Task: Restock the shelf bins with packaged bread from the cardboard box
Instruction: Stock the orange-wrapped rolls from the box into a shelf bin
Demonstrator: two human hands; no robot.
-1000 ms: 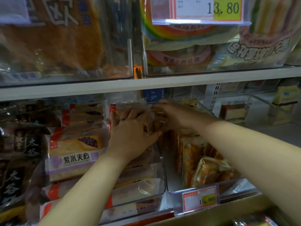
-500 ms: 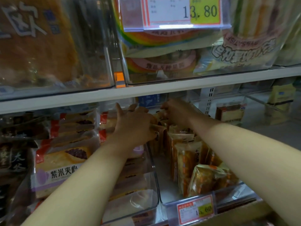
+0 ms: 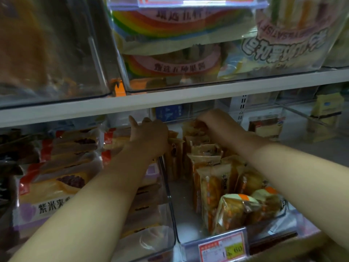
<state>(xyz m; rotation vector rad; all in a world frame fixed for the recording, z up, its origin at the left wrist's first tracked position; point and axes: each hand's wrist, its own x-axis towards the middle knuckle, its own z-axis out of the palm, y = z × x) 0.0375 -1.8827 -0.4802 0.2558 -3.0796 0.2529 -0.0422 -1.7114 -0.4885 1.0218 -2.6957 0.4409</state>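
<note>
Both arms reach deep into the lower shelf. My right hand (image 3: 211, 121) pinches the top of an upright bread packet (image 3: 194, 127) at the back of the clear middle bin (image 3: 171, 197). My left hand (image 3: 149, 135) is over the bin's left wall, thumb raised; its fingers curl round another upright bread packet (image 3: 174, 148) beside it, though the fingertips are hidden. Several orange-and-tan bread packets (image 3: 213, 182) stand in a row toward the bin's front. A brown cardboard edge (image 3: 294, 246) shows at the bottom right.
The left bin (image 3: 166, 242) holds stacked purple-rice sandwich bread (image 3: 56, 188). A price tag (image 3: 223, 247) hangs on the middle bin's front. The white shelf board (image 3: 170, 99) runs just above my hands, carrying bins of rainbow cake (image 3: 170, 25). A boxed cake (image 3: 266, 127) stands at the right.
Both hands moved deeper toward the back of the middle bin. They held one packet together over the divider before; now they are apart, each on its own packet. The camera has leaned closer.
</note>
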